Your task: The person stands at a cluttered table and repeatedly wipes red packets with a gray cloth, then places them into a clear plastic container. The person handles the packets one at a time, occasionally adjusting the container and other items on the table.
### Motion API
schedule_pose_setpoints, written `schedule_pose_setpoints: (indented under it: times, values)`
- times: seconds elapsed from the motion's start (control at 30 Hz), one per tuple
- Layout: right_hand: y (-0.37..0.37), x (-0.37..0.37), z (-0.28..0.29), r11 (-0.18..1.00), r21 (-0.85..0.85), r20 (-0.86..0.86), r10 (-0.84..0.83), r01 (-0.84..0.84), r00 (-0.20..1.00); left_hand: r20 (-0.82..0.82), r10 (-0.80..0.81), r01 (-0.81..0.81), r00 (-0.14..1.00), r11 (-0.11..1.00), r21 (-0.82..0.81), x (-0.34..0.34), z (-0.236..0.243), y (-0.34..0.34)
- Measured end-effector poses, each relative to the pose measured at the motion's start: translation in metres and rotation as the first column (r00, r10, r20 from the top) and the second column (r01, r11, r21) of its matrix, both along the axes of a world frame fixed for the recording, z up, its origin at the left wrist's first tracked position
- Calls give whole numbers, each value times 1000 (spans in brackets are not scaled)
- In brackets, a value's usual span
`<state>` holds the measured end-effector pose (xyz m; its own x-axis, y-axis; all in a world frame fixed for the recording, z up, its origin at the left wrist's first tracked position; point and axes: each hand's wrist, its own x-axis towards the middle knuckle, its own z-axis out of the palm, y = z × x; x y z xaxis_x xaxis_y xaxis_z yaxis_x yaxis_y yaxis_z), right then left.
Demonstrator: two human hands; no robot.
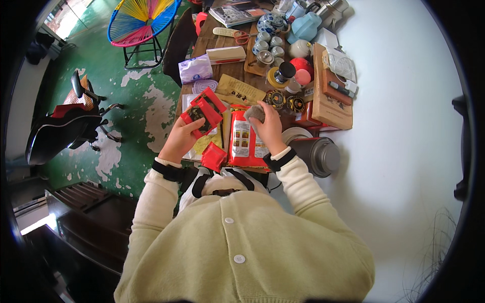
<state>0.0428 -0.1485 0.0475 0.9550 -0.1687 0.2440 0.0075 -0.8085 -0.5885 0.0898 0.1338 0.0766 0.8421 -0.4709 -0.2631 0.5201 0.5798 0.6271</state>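
My left hand [185, 132] grips two red-and-black packets [204, 108] near the table's left edge. My right hand [269, 124] is closed around a grey-brown, soft-looking piece [254, 113], perhaps a cloth, over a large red printed bag [239, 144] lying flat on the wooden table. A small red packet [213, 154] lies at the near edge. Beyond my hands are a brown paper envelope [239, 90] and two round dark tins with gold marks [295, 103]. Part of a yellow sheet [203, 145] shows beneath the packets.
Tea cups [261, 46], a kettle [303, 25] and tissues [195, 69] crowd the table [212, 38]. A cardboard box [331, 113] and grey metal flask [318, 156] sit right, against a white wall. An office chair [63, 134] and a colourful woven chair [141, 20] stand left.
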Motion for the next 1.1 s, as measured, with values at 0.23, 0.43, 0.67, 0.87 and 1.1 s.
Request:
schedule_pose_setpoints:
  times: [0.23,0.43,0.67,0.87,1.1]
  values:
    - [-7,-20,-39,1000,14,-145,10,-8,989,-25,18,-17,1000,1000,6,-2,-2,-5]
    - [-2,-18,-26,996,-86,-10,-22,21,1000,-13,-15,15,1000,1000,-13,-2,4,-11]
    - [30,0,45,962,190,204,156,-196,966,25,-93,94,995,995,-29,-6,20,-20]
    - [61,2,63,908,372,38,195,-195,980,58,-83,86,995,995,-51,-8,28,-27]
    - [54,1,69,856,513,-42,107,-70,993,61,-62,65,996,997,-48,-8,22,-26]
